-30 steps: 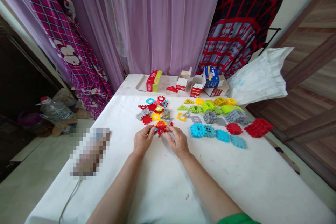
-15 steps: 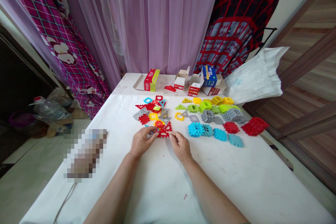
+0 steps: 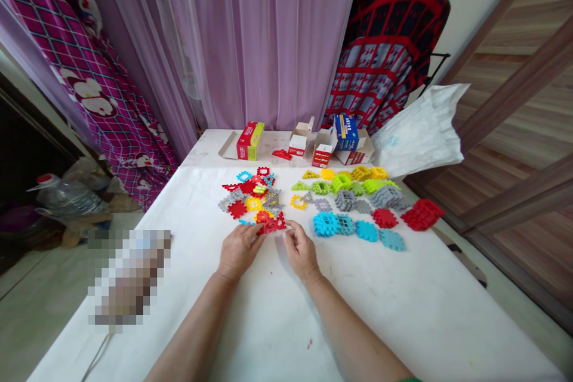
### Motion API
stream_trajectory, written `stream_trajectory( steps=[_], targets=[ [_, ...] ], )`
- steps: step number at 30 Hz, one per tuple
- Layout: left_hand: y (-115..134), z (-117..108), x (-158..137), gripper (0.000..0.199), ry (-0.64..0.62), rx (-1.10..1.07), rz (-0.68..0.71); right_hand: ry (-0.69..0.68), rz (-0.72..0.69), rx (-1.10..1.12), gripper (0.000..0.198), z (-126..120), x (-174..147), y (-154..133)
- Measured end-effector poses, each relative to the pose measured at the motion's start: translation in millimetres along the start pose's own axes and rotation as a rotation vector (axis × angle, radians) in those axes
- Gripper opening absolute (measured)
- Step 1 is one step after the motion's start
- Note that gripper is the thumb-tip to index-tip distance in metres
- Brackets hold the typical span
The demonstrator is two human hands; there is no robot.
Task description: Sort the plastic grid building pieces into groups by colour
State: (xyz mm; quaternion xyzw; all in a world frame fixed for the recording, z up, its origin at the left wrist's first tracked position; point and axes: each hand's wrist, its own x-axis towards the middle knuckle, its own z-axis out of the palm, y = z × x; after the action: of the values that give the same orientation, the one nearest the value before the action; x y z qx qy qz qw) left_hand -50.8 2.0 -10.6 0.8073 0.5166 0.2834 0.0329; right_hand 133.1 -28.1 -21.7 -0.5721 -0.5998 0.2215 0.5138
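Note:
A red triangular interlocking plastic tile (image 3: 274, 224) with cut-out holes is tilted between my two hands, just above the near edge of the mixed tiles. My left hand (image 3: 240, 250) pinches its left end with thumb and fingers. At its right corner, my right hand (image 3: 301, 252) holds it between thumb and index finger, the other fingers curled in. Right behind it lie a round red piece and a yellow tile (image 3: 253, 204). A red square tile (image 3: 237, 209) and grey tiles (image 3: 273, 198) are beside these. My left fingers partly hide a blue piece (image 3: 246, 222).
Sorted stacks stand to the right: blue tiles (image 3: 326, 224), grey tiles (image 3: 387, 196), green tiles (image 3: 342, 182), yellow tiles (image 3: 360, 173) and red tiles (image 3: 422, 215). Small boxes (image 3: 323, 148) and a white bag (image 3: 421, 128) line the back. A blurred-out object (image 3: 129, 277) lies at left on the white table (image 3: 268, 322).
The red triangular tile has tipped from facing me to a flatter, tilted angle between my hands. The whole view has shifted slightly, so the table's things appear farther left.

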Motion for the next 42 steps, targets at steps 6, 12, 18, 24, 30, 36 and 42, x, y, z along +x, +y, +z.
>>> stream_trajectory(
  steps=[6, 12, 18, 24, 30, 36, 42],
  targets=[
    [6.6, -6.4, 6.4, 0.027, 0.048, 0.063, -0.020, 0.088, -0.039, 0.013, 0.023, -6.7, 2.4, -9.1],
    [26.3, -6.0, 15.2, 0.024, -0.025, 0.098, 0.052, 0.377, -0.109, 0.041, 0.023, -54.5, 39.1, -11.3],
    [49.8, 3.2, 43.6, 0.017, -0.052, 0.102, 0.100, 0.650, -0.159, 0.212, 0.024, -115.3, 83.8, -31.8],
    [68.1, 24.9, 72.4, 0.019, -0.133, 0.207, 0.125, 0.603, -0.257, 0.266, 0.020, -129.7, 94.7, -55.6],
    [76.1, 37.3, 79.5, 0.019, -0.169, 0.226, 0.121, 0.610, -0.324, 0.288, 0.018, -140.6, 100.2, -65.2],
    [54.0, 11.5, 64.9, 0.025, -0.129, 0.278, 0.027, 0.680, -0.322, 0.320, 0.017, -157.0, 105.3, -60.9],
    [16.4, -21.9, 23.6, 0.025, -0.095, 0.309, -0.161, 0.691, -0.279, 0.316, 0.017, -160.2, 106.4, -58.6]
  ],
)
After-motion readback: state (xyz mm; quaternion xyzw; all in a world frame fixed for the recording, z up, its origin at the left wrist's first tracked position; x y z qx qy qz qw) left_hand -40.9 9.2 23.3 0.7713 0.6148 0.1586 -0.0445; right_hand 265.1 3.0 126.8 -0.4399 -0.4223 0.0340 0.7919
